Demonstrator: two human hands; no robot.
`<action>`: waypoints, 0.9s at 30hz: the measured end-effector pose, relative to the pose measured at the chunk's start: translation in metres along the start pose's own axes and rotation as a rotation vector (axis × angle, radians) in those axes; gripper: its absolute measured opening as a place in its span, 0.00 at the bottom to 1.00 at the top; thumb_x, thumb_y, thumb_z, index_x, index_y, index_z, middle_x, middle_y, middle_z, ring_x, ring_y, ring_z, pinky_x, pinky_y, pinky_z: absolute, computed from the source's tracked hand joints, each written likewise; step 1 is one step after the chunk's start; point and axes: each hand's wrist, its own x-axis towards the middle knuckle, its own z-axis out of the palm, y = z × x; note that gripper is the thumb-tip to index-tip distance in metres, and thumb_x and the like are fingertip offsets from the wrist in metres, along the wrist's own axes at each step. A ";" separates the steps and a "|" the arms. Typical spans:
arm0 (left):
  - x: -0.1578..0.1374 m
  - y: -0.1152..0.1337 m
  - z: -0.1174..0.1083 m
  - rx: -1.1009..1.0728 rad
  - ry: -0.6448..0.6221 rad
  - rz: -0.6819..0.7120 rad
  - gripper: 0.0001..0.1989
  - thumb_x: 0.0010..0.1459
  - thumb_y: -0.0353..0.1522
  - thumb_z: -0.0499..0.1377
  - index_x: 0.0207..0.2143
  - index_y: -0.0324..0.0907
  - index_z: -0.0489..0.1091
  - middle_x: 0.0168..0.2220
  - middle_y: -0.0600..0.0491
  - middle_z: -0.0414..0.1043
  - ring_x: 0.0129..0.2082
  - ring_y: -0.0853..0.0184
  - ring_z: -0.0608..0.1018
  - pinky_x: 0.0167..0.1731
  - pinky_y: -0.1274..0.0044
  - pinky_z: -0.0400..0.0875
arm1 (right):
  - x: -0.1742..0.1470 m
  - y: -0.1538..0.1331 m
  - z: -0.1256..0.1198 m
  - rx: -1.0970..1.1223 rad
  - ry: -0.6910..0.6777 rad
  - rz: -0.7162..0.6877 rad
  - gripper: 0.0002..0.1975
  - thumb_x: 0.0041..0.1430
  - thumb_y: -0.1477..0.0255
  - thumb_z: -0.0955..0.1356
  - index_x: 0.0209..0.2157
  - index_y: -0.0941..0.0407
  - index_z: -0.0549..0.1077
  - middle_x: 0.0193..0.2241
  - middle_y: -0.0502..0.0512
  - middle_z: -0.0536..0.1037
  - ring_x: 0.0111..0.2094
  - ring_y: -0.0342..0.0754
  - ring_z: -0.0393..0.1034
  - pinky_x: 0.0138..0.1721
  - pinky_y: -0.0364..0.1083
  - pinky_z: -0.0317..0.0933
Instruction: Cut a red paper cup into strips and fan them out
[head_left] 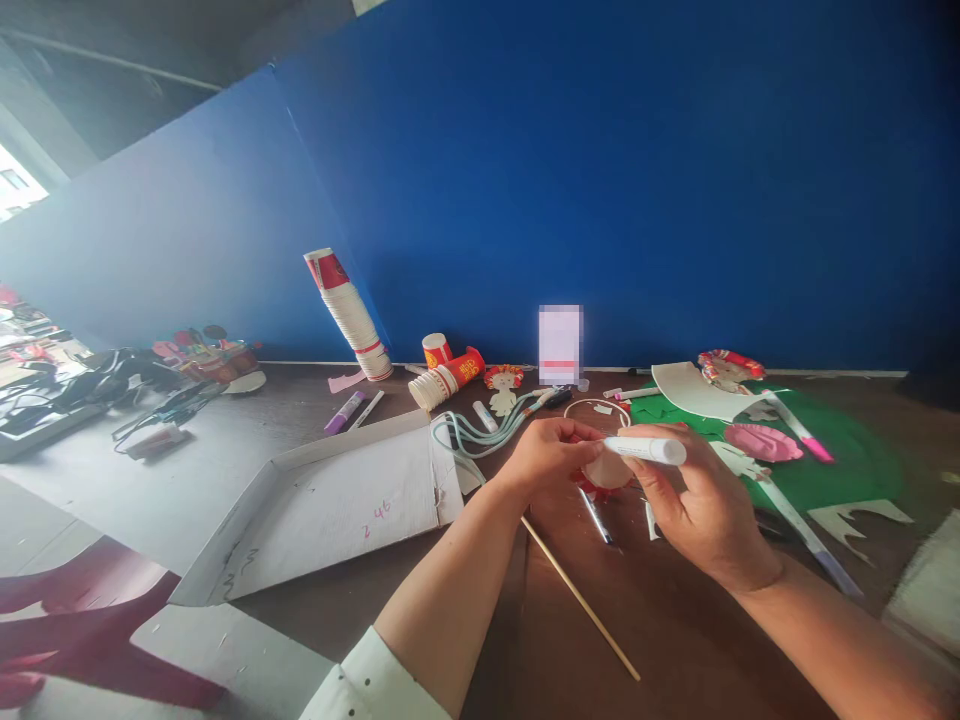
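Note:
My right hand (709,505) is closed around a thick white marker (652,450), its blunt end toward me and its other end reaching my left fingertips. My left hand (551,450) has its fingers pinched on a round, pale paper-cup piece with a red fringed edge (606,472); the marker and my right fingers hide part of it. Below the hands a silver-and-dark pen (595,515) lies on the brown table. A thin wooden stick (581,600) slants across the table nearer to me.
A white cardboard tray (330,500) lies left. Behind it stand a tall stack of paper cups (349,315) and fallen cups (442,383). Pale cables (480,440) curl beside a cut-out figure (504,388). On the right, markers (810,535) and paper scraps lie around green material (847,465).

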 end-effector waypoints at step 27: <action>0.006 -0.010 0.000 -0.005 -0.012 -0.022 0.10 0.48 0.30 0.63 0.35 0.37 0.76 0.23 0.56 0.70 0.23 0.74 0.70 0.26 0.81 0.66 | -0.004 0.002 0.005 0.013 -0.037 -0.033 0.15 0.60 0.79 0.67 0.49 0.56 0.70 0.44 0.59 0.78 0.47 0.52 0.73 0.49 0.51 0.66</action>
